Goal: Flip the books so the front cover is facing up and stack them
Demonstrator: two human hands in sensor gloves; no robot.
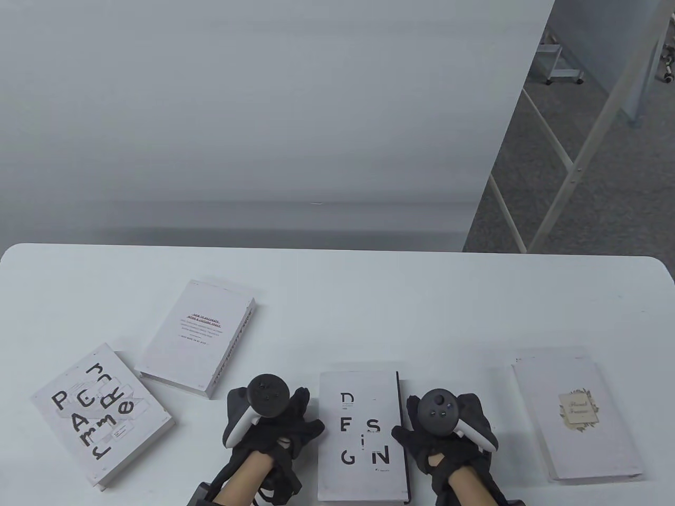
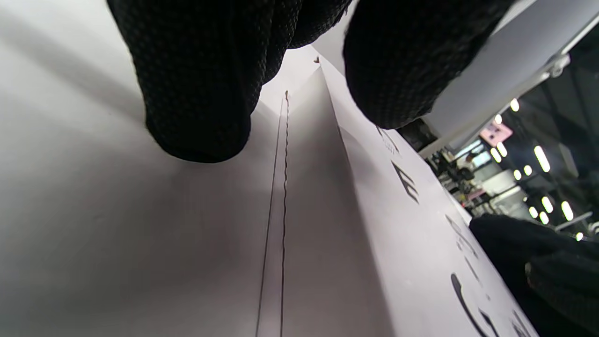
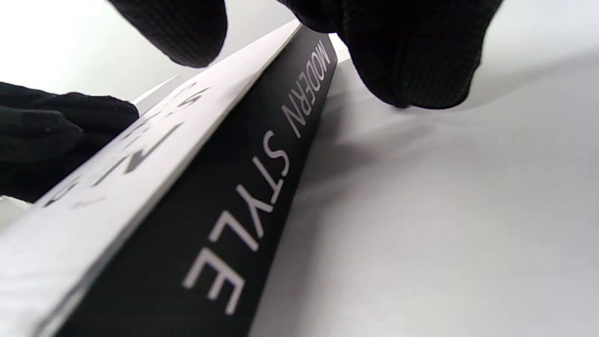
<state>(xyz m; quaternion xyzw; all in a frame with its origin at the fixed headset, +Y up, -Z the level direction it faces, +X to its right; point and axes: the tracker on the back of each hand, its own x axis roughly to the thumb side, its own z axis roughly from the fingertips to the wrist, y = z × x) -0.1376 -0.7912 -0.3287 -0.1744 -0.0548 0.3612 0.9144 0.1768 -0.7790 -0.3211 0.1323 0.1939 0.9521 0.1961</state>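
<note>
A white book lettered DESIGN (image 1: 364, 437) lies flat at the table's near middle, cover up, black spine (image 3: 234, 201) reading MODERN STYLE on its right. My left hand (image 1: 274, 421) is at its left edge, thumb over the cover and fingers (image 2: 201, 93) beside the page edge. My right hand (image 1: 448, 421) is at the spine side, thumb over the cover and fingers (image 3: 412, 61) down by the table. Neither hand grips it. Three more white books lie singly: a letter-patterned one (image 1: 103, 414), one with small printed text (image 1: 198, 337), one with a floral label (image 1: 577, 414).
The white table (image 1: 369, 305) reaches to a rounded far edge with a grey wall behind. Bare tabletop lies between the DESIGN book and the floral book. A frame and carpeted floor (image 1: 553, 174) show beyond the table's right.
</note>
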